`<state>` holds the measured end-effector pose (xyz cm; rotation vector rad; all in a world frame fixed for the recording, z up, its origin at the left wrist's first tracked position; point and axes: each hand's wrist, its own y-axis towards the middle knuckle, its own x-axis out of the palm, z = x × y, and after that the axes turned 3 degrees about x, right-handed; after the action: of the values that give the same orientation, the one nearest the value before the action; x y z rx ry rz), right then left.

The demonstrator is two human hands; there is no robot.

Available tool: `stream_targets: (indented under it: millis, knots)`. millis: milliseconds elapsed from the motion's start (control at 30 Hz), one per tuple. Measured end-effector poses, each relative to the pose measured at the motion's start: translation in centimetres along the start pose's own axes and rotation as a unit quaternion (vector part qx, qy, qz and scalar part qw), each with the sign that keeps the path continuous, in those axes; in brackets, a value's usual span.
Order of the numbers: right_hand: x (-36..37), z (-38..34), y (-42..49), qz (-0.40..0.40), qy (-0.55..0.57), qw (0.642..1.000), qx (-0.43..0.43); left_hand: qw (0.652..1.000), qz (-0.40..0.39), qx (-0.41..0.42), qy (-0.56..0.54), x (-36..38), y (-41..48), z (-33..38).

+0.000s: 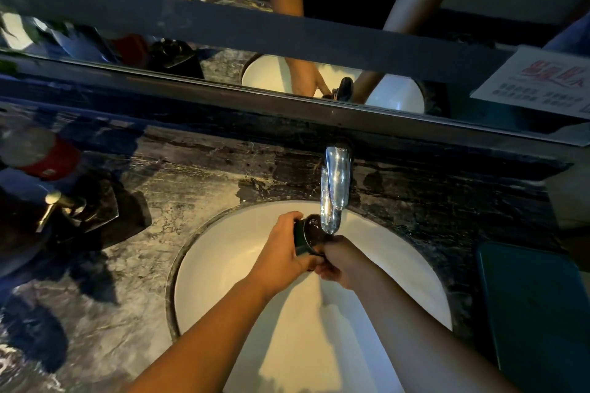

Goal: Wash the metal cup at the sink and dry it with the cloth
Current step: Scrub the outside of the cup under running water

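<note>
Metal cup under tap, over sink. Our left hand wraps its side, right hand pinches rim. Probably light, rigid, slippery wet, so we'd grip body, not rim.

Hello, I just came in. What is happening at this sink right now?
A person holds a dark metal cup with both hands over the white sink, right under the chrome tap. The left hand grips the cup's side; the right hand holds it from the other side. Whether water is running is hard to tell. A teal cloth lies on the counter to the right, not yet used.
</note>
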<state>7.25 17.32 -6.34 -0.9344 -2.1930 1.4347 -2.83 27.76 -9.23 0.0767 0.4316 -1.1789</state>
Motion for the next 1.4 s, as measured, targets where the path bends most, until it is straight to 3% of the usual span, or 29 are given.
stream_targets:
  millis: [67,233,533,600,733,833,967,1200,1300,1400]
  knots:
    - [0.0,0.0,-0.1,-0.009,-0.026,0.999,0.024,1.0,0.001,0.0,-0.017,-0.3,0.3,-0.1]
    - [-0.7,0.3,0.2,-0.032,-0.118,0.991,0.062,0.987,-0.113,-0.043,-0.103,-2.1,1.0,-1.0]
    - [0.2,-0.3,0.4,0.026,-0.103,0.994,-0.018,0.944,-0.168,-0.112,-0.262,-3.4,0.9,-1.8]
    - [0.4,0.1,0.7,0.056,-0.067,0.996,-0.024,0.906,-0.14,-0.162,-0.364,-2.6,0.5,-2.2]
    - [0.9,1.0,1.3,0.079,-0.004,0.996,-0.027,0.786,0.017,-0.267,-0.557,0.0,0.1,-2.9]
    - [1.3,1.3,1.1,0.071,0.006,0.997,-0.017,0.754,0.072,-0.299,-0.58,1.9,0.3,-2.7]
    - [0.6,1.2,0.9,0.071,-0.071,0.995,0.007,0.757,0.087,-0.353,-0.543,2.9,0.8,-2.6]
    - [-1.3,-0.3,1.4,0.078,-0.237,0.968,-0.027,0.82,-0.007,-0.391,-0.417,1.4,1.8,-2.6]
    - [-1.3,-0.8,1.2,0.076,-0.232,0.969,-0.046,0.817,-0.052,-0.425,-0.386,0.4,2.5,-2.5]
    - [-0.8,-0.4,1.5,0.076,-0.215,0.972,-0.048,0.784,-0.032,-0.444,-0.433,0.1,2.4,-3.1]
